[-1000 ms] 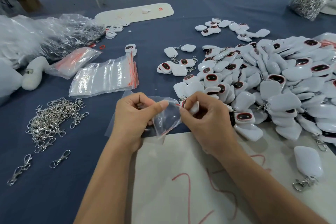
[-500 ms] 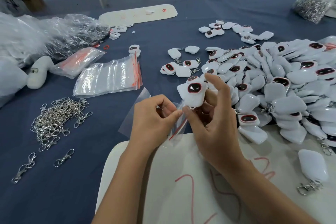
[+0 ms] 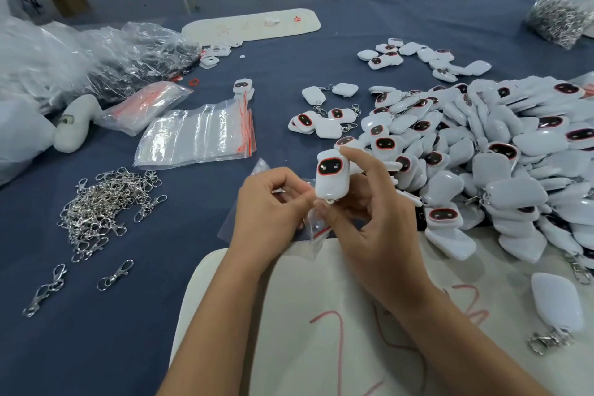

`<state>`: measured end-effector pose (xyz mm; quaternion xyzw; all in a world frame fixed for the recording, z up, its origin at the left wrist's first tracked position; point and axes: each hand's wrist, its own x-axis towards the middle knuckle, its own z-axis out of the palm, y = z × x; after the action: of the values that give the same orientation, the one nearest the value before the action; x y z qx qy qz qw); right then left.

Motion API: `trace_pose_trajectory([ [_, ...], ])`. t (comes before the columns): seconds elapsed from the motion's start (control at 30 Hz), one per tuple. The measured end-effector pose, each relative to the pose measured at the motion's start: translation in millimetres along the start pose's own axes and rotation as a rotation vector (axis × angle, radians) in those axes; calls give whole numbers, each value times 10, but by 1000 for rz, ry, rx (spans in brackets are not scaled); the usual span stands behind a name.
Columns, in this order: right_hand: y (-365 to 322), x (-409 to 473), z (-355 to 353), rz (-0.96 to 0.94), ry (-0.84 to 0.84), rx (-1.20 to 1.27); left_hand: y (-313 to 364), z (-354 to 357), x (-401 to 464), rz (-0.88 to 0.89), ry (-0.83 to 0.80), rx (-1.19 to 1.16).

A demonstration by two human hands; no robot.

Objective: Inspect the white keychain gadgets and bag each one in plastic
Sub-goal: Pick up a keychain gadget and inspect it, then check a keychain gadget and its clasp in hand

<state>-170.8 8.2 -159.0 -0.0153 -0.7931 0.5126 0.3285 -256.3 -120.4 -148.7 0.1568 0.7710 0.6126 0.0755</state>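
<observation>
My right hand [image 3: 369,222] pinches a white keychain gadget [image 3: 331,177] with a black, red-rimmed face, holding it upright above the table, thumb at its lower end and fingers behind it. Just left of it, my left hand [image 3: 270,219] pinches a small clear plastic bag [image 3: 316,228] with a red zip strip; the bag hangs below the gadget between both hands. A big heap of white gadgets [image 3: 488,151] covers the right side of the blue table.
A stack of clear zip bags [image 3: 196,135] lies left of centre. Loose silver clasps [image 3: 103,206] are piled at the left. A white board [image 3: 289,331] with red marks lies under my forearms. A bag of metal rings [image 3: 559,16] sits far right.
My right hand has lifted the gadget out from beside the bag and turned it face-up, upright. The left hand's grip moved from the flat open bag to its bunched top.
</observation>
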Motion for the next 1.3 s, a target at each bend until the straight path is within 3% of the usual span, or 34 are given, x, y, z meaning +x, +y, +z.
trace_pose_trajectory([
  [0.13,27,13,-1,-59,-102,-78,-33,-51,29,-133,62,-297],
  [0.4,39,19,-21,-154,-99,-200,1,-132,51,-183,49,-490],
  [0.57,-6,26,-42,-139,-71,-171,-2,-120,43,-92,96,-300],
  [0.67,9,40,-74,-176,-41,-274,-19,-117,30,38,168,-44],
  [0.83,35,55,-96,-226,-29,-373,-13,-85,21,163,214,122],
  [1.13,-21,25,-67,-346,-32,-324,41,-77,21,262,293,71],
  [1.23,-26,21,-43,-375,8,-352,67,-92,23,188,288,-90],
  [1.3,-48,17,-39,-295,107,-333,89,-133,33,141,276,-241],
])
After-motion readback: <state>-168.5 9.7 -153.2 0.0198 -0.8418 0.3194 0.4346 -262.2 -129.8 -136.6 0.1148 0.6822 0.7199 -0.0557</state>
